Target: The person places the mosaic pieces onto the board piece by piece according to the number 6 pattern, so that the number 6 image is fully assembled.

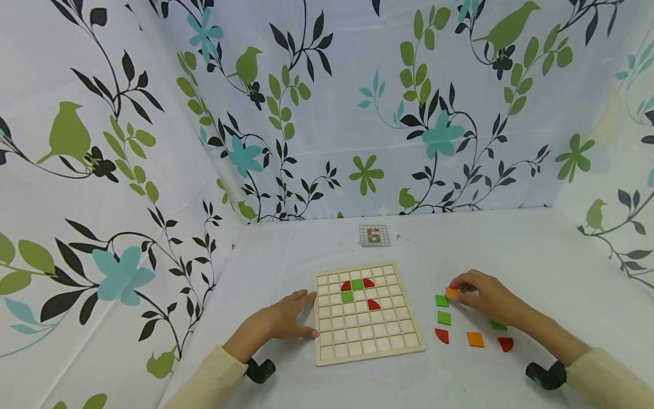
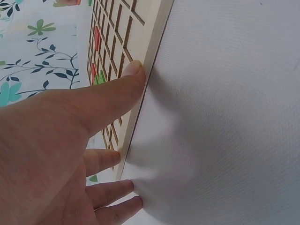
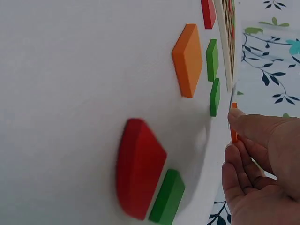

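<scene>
A wooden grid board [image 1: 337, 335] lies on the white table, with green square tiles and red quarter-round tiles set in several of its upper cells. My left hand [image 1: 286, 318] rests at the board's left edge, its thumb [image 2: 117, 91] touching the rim and the fingers spread. To the right of the board, my right hand [image 1: 482, 295] pinches an orange square tile [image 1: 452, 293] between thumb and fingers. That tile is just beside a green square tile [image 1: 441, 301]. The held tile [image 3: 234, 123] is partly covered by the fingers in the right wrist view.
Loose tiles lie around the right hand: a green square [image 1: 444, 318], a red quarter-round [image 1: 441, 336], an orange square [image 1: 475, 339], another red quarter-round [image 1: 506, 344] and a partly hidden green tile [image 1: 498, 325]. A small printed pattern card [image 1: 374, 236] lies behind the board. Patterned curtains surround the table.
</scene>
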Demonstrator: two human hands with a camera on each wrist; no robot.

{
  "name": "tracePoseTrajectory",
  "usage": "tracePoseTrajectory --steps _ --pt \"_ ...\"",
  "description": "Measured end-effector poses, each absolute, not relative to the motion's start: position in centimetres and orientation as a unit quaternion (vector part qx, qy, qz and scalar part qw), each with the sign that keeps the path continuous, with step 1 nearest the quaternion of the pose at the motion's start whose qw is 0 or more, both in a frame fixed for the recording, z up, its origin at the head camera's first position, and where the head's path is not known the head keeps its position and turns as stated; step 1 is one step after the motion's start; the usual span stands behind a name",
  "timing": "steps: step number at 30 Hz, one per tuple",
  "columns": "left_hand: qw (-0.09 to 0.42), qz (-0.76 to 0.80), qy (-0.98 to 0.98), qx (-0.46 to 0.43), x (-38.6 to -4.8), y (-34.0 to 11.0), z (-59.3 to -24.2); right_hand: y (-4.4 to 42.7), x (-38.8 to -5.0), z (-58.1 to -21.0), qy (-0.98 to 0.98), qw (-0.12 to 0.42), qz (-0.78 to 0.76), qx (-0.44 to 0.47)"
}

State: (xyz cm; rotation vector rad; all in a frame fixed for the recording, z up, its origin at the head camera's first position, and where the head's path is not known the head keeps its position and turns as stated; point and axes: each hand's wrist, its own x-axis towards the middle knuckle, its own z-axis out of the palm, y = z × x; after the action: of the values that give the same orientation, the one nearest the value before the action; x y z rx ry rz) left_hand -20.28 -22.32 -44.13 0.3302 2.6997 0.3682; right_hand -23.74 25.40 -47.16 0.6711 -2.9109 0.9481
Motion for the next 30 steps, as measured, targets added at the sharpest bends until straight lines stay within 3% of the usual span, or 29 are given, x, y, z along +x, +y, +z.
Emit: tracePoseTrajectory --steps 30 --pt "0.196 0.123 0.966 0.116 -20.3 -22.2 -44.1 15.6 -25.7 -44.9 -0.902 -0.026 0.337 0.268"
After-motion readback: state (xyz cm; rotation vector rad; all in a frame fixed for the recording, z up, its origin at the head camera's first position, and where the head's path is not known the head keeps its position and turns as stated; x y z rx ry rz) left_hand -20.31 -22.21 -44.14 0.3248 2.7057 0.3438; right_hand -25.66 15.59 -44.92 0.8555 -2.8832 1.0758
